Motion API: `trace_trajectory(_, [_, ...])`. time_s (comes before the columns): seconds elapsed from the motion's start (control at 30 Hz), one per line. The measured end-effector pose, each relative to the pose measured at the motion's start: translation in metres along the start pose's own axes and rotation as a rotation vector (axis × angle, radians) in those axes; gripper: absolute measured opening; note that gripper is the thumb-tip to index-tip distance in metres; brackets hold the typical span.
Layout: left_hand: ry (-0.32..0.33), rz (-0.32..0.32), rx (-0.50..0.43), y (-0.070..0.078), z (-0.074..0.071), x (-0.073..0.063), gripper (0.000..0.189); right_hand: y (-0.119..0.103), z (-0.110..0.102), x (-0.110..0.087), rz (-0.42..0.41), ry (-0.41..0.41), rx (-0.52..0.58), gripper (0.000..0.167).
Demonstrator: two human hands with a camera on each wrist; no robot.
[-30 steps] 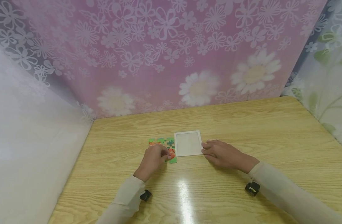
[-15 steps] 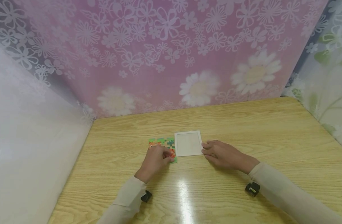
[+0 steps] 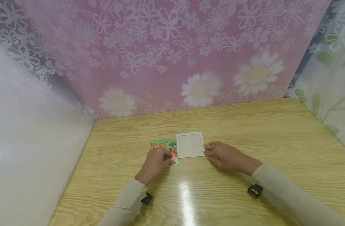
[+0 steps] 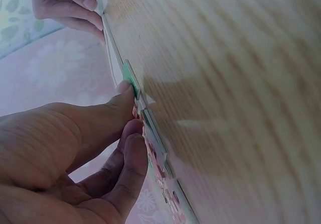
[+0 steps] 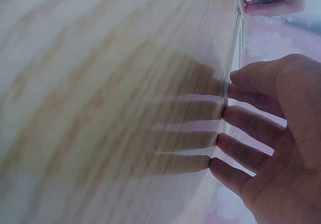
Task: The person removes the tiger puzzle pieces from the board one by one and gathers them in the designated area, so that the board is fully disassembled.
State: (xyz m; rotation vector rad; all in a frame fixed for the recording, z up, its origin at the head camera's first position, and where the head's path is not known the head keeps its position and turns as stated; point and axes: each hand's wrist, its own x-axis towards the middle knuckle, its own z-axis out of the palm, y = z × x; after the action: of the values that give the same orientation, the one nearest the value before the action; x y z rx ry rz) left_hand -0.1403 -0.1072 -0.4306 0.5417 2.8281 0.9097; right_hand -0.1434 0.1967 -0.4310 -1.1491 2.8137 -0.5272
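Observation:
Small jigsaw puzzle pieces [image 3: 162, 142] with a green and orange picture lie grouped on the table, left of a square white puzzle tray [image 3: 189, 134]. Over the group's near right corner is my left hand [image 3: 155, 160], which partly covers it. In the left wrist view its thumb touches a green-edged puzzle piece [image 4: 129, 74], with curled fingertips on the piece's other side. My right hand [image 3: 221, 154] rests beside the tray, thumb and fingertips right at its right edge. The right wrist view shows the lower fingers [image 5: 241, 151] spread, their tips at the table surface.
The wooden table [image 3: 231, 194] has a bright reflection near its front. Behind it hangs a pink flowered curtain [image 3: 161, 78], and pale sheets border the left and right sides. Each wrist carries a small black camera.
The left thumb has shifted slightly toward the near right corner of the puzzle pieces, uncovering a little more of the far left ones. The tray and right hand stay put.

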Motion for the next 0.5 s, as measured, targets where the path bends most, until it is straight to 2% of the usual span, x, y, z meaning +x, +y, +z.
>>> trace_trajectory(0.5, [-0.005,0.009,-0.009,-0.001,-0.0037,-0.0002,0.01,0.0038,0.002,0.0004,0.0,0.022,0.015,0.029])
